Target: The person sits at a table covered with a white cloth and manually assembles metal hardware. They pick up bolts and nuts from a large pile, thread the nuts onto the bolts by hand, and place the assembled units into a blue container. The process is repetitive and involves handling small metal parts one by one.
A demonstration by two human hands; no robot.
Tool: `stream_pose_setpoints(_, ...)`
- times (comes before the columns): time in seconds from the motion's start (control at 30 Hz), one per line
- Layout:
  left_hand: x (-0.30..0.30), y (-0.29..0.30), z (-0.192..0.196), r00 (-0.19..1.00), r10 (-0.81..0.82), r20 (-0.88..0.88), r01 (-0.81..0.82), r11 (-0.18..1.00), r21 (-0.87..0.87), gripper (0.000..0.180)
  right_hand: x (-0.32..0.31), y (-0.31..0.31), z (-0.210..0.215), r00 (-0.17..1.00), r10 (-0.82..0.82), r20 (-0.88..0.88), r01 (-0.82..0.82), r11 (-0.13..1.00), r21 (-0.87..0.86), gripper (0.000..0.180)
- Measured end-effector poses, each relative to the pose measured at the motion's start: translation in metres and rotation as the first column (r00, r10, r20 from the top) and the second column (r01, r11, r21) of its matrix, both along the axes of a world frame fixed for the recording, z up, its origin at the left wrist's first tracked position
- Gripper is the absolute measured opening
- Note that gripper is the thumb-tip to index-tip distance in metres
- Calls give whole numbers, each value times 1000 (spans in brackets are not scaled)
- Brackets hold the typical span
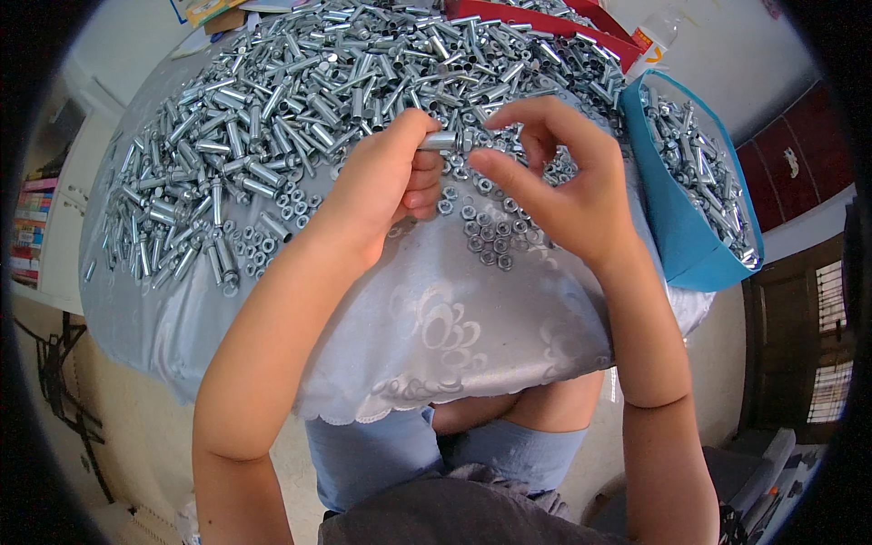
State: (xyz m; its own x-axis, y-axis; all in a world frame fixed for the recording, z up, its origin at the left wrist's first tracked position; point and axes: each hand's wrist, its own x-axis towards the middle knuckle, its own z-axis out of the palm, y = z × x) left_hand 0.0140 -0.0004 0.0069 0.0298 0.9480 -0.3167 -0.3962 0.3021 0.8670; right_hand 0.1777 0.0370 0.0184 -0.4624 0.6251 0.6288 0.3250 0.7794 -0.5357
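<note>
My left hand [389, 174] is closed around a metal sleeve anchor bolt [442, 141], whose shiny end points right with a nut at its tip. Just right of that tip is my right hand [574, 186], thumb and index finger spread apart and nothing between them. Beneath both hands lie loose hex nuts [489, 238], some grouped in a cluster on the cloth. Beyond them spreads a large heap of metal sleeves and bolts [300, 100]. Part of the bolt is hidden inside my left fist.
A blue bin [677, 232] full of assembled bolts stands at the right table edge. At the back are a red tray [545, 16] with metal parts and a clear plastic bottle [656, 36]. A pale patterned tablecloth [436, 318] hangs over the near edge, above my lap.
</note>
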Motion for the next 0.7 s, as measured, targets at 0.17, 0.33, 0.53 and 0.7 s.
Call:
stream_pose_setpoints(0.17, 0, -1, -3, 999, -35, -18, 36, 999, 15, 36, -2, -1, 1, 997, 73, 33, -76, 994, 73, 26)
stream_pose_setpoints(0.33, 0, -1, -2, 999, -44, -9, 44, 999, 14, 37, -1, 0, 1, 995, 74, 70, -83, 987, 138, 24)
stream_pose_setpoints(0.53, 1, -2, -3, 998, -52, -38, 52, 999, 14, 37, 4, 4, -6, 990, 33, 139, -37, 999, 20, 18)
stream_pose_setpoints(0.7, 0, -4, 1, 998, -36, -49, 38, 999, 28, 36, 3, -1, -1, 987, -10, 159, 28, 993, -111, 20)
